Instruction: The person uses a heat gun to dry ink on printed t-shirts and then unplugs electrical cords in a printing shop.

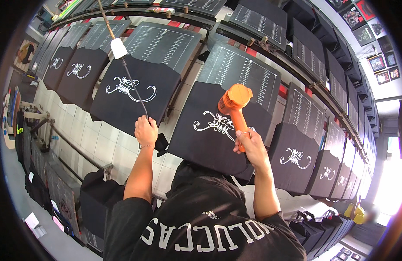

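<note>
My right hand point(251, 148) is wrapped around the handle of an orange hair dryer point(236, 103). The dryer is above a black fabric piece point(196, 139) and covers part of its white scroll-like print point(205, 122). My left hand point(146, 131) grips a thin black power cord point(133, 85). From there the cord climbs to a white connector point(118, 48), over another black fabric piece point(109, 104) with a similar print. Whether this cord runs to the dryer cannot be seen. Both fabric pieces lie on dark boards marked with white rulers, such as the board point(242, 71) beyond the dryer.
More boards with printed black fabric, including a piece point(292, 161) on the right, stretch to both sides. A long dark rail point(288, 56) runs behind them. A metal bar point(79, 150) and dark draped cloth point(98, 198) are at lower left. Framed pictures point(377, 63) hang upper right.
</note>
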Demonstrator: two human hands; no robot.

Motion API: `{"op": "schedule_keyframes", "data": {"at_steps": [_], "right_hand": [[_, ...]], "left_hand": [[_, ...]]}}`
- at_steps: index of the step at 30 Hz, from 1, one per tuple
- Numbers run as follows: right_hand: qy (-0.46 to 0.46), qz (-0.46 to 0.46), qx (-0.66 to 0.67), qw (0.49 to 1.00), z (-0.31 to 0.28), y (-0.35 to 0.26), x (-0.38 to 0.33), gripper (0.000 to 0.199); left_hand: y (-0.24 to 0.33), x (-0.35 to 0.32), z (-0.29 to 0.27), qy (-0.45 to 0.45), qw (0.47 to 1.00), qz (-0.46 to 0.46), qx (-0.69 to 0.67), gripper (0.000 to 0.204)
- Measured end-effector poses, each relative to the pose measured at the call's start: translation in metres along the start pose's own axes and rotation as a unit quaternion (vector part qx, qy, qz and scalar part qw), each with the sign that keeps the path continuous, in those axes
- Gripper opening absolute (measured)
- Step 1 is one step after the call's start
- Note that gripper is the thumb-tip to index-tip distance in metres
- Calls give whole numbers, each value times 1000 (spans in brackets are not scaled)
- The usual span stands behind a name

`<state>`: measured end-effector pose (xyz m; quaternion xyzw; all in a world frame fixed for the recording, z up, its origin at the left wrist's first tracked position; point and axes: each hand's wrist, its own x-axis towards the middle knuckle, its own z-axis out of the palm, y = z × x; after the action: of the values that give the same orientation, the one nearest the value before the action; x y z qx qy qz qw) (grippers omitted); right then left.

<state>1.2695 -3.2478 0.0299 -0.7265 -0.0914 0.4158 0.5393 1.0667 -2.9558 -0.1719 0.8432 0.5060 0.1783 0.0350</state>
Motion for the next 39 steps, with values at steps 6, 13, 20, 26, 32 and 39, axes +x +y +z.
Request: {"op": "schedule_keyframes", "data": {"at_steps": [6, 13, 20, 26, 32, 39], "right_hand": [[-46, 30, -14, 998, -7, -5, -13, 30], [-63, 41, -35, 997, -10, 5, -30, 33], [-52, 49, -54, 996, -15, -1, -31, 33], [2, 5, -7, 1000, -13, 3, -11, 34], [-47, 60, -16, 997, -17, 10, -41, 33], [30, 28, 0, 999, -19, 15, -28, 33]], "left_hand": [[2, 1, -4, -35, 999, -11, 17, 23], [1, 0, -2, -8, 1000, 5, 16, 23], [2, 0, -4, -17, 1000, 3, 17, 24], [3, 0, -4, -7, 1000, 10, 18, 25], [3, -1, -4, 3, 1000, 12, 12, 24], [3, -1, -3, -13, 1000, 8, 23, 25]]}}
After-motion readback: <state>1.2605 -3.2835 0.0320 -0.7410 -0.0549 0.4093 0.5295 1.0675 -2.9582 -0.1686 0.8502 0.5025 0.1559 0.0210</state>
